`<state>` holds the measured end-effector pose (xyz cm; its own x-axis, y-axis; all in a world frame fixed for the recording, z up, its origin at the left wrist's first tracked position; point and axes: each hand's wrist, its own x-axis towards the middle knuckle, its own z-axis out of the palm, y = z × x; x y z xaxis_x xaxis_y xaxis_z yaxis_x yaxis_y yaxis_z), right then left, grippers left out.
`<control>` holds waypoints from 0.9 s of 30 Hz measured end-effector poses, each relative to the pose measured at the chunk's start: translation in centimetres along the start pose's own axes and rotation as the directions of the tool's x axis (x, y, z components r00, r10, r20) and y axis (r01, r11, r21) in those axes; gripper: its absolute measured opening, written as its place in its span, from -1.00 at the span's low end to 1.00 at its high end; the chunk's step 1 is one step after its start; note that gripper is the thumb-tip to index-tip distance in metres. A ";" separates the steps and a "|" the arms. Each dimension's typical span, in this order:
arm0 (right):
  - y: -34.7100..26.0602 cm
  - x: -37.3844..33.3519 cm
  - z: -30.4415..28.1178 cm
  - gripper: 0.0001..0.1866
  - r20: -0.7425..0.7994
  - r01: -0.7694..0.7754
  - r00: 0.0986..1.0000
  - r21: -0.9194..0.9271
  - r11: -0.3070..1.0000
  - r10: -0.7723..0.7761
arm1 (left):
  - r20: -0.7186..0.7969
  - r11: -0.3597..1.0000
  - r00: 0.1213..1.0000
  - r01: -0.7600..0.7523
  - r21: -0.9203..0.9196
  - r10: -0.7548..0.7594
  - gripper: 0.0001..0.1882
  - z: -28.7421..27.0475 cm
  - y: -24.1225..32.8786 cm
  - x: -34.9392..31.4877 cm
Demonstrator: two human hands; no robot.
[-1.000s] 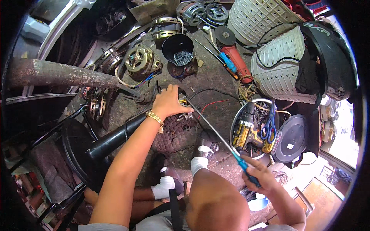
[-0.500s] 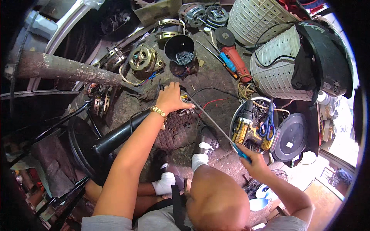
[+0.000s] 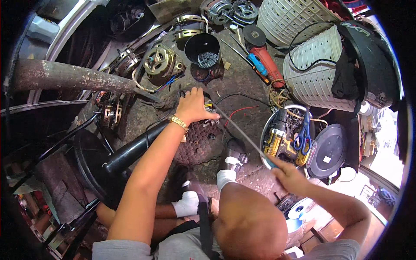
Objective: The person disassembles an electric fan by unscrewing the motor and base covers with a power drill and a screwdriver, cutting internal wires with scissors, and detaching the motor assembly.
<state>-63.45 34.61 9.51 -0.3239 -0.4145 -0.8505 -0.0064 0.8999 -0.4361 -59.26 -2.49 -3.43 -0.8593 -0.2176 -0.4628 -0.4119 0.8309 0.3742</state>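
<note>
My right hand point(image 3: 289, 173) is wrapped round the handle of a long screwdriver point(image 3: 243, 135), mostly hidden by the fingers. Its thin metal shaft slants up and left to a small metal assembly point(image 3: 209, 107) with yellow parts. Over that assembly lies my left hand point(image 3: 190, 107), thumb stretched toward the shaft and fingers curled over the far side. The assembly sits at the end of a black pole point(image 3: 135, 147), which leans from a round black base point(image 3: 93, 167). Whether the screwdriver tip touches a screw is too small to tell.
Beside my right hand stands a white bucket point(image 3: 262, 138) holding a yellow drill point(image 3: 274, 143) and blue scissors point(image 3: 303, 141). A red angle grinder point(image 3: 265, 60), electric motors point(image 3: 160, 63), a black cup point(image 3: 202, 43) and perforated white drums point(image 3: 312, 69) lie farther off. A thick pipe point(image 3: 73, 78) crosses at left.
My right forearm and elbow have swung outward to the right, and the right hand has shifted slightly up and right with the screwdriver. My left hand stays on the metal assembly.
</note>
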 end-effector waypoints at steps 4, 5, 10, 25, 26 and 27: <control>-5.6 0.4 -6.8 -0.57 -0.166 0.110 0.934 -0.707 0.699 -0.315 | -0.032 1.000 0.999 0.031 0.004 -0.031 0.14 -0.8 -0.2 -0.2; -6.4 -0.1 -6.0 -0.54 -0.196 0.113 0.921 -0.692 0.713 -0.336 | -0.042 0.998 0.998 0.051 -0.047 -0.053 0.13 -1.0 -0.4 -0.1; -4.3 -3.2 -0.7 -0.27 -0.072 0.237 0.971 0.367 0.899 -0.227 | 0.034 0.996 0.999 0.024 -0.080 -0.022 0.25 -0.1 -1.2 0.3; -2.7 -2.2 -1.0 -0.41 0.404 -0.392 0.915 0.885 0.250 0.006 | 0.088 0.998 0.996 0.018 -0.062 -0.013 0.22 -0.6 -0.8 0.8; -2.6 -2.3 -0.9 -0.41 0.396 -0.387 0.917 0.863 0.324 0.038 | 0.101 0.998 0.995 0.008 -0.060 -0.002 0.22 -0.5 -0.6 0.8; -2.8 -2.6 -0.5 -0.39 0.374 -0.372 0.926 0.866 0.336 0.061 | 0.113 0.998 0.994 -0.003 -0.058 0.010 0.23 -0.5 -0.5 0.9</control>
<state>-63.05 33.30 13.11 0.0533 -0.3792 -0.9238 0.9371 0.3386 -0.0849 -59.95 -3.34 -3.60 -0.8234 -0.1500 -0.5472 -0.4260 0.8005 0.4215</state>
